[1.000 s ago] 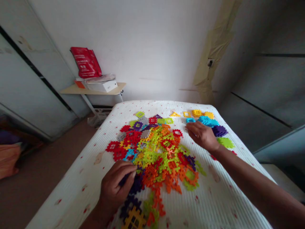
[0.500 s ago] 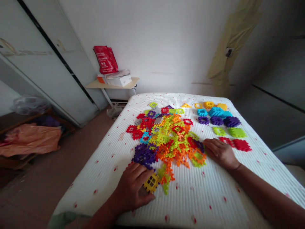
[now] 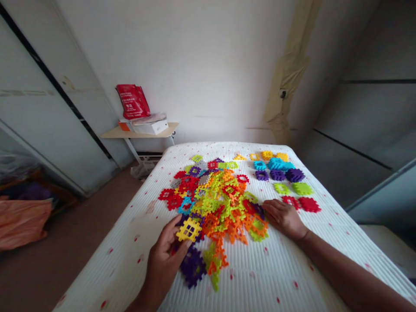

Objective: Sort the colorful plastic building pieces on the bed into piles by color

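My left hand (image 3: 164,255) has lifted the yellow plastic grid tile (image 3: 189,229) off the white bedspread (image 3: 260,277), pinched above the purple tiles (image 3: 193,268), while my right hand (image 3: 283,216) rests flat, empty, by the mixed pile (image 3: 221,199)

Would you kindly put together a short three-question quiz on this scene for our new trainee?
1. True or false: the left hand holds a yellow piece.
2. Which sorted pieces lie nearest the right hand? A) cyan B) red C) yellow
3. What leans against the wall on the side table?

Key:
1. True.
2. B, the red sorted pieces.
3. A red bag.
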The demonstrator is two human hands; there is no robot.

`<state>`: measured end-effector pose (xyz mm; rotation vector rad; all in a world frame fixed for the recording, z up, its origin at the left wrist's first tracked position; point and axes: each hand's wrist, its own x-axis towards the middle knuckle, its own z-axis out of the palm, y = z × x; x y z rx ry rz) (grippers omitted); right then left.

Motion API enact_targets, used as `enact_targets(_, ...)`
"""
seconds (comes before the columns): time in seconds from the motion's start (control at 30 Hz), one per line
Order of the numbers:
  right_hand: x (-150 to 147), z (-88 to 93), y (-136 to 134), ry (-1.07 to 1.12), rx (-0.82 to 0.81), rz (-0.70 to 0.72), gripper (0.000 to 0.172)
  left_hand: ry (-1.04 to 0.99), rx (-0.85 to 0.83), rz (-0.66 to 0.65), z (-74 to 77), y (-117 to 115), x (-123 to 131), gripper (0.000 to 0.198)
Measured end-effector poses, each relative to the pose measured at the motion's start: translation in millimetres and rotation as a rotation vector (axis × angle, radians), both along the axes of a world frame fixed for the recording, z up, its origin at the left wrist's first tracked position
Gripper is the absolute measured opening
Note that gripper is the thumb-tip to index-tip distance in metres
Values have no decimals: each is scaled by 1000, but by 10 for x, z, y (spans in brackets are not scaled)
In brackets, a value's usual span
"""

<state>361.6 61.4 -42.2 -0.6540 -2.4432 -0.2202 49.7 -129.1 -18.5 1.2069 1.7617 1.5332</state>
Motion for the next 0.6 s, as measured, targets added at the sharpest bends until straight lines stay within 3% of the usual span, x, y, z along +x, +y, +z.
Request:
enact_targets(0.07, 8, -8, 4, -15, -2, -3, 21, -136, -8, -29, 123, 163, 53, 42)
enact_targets(0.13, 16, -11, 9, -1, -26, -4, 22, -135, 1, -97, 218, 340, 82, 28)
enact_targets(0.27, -59, 120, -34, 165, -201, -15, 21, 177, 95, -248, 298, 689, 125, 12)
enact_targets(0.37, -229, 367, -150, 302, -532, -24, 20, 478, 264, -342, 316, 890, 221, 24)
enact_targets(0.47, -428, 603, -264, 327, -817, 103, 36, 663, 442, -385, 346, 995, 365, 32)
enact_targets(0.6, -588, 722, -276, 221, -851, 285, 59, 745, 603, -415, 390, 1021, 496, 36)
